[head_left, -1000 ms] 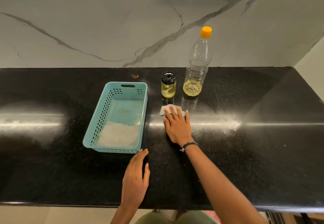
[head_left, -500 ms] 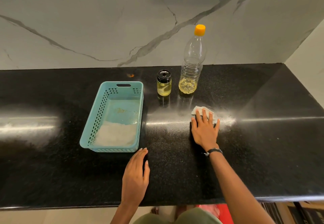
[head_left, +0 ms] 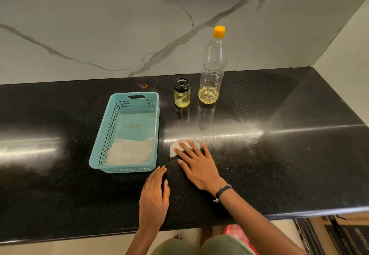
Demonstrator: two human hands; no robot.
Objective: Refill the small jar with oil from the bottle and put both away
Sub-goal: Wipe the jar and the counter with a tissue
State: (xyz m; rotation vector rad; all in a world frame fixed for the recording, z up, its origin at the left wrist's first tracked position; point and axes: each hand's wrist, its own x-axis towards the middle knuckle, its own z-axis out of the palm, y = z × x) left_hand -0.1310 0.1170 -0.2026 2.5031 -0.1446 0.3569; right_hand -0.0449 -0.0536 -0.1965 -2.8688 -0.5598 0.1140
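We wipe the black stone counter (head_left: 279, 165) with a white tissue (head_left: 175, 147) under our flat right hand (head_left: 197, 167) (left hand (head_left: 153, 196) rests open); next, the black-lidded glass jar (head_left: 182, 93) and orange-capped clear plastic bottle (head_left: 212, 71), capped near the back edge, must go away.

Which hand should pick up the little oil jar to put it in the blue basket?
Probably the left hand. It rests flat on the counter, holding nothing, beside the basket. The right hand is pressing a tissue. The jar stands just behind both.
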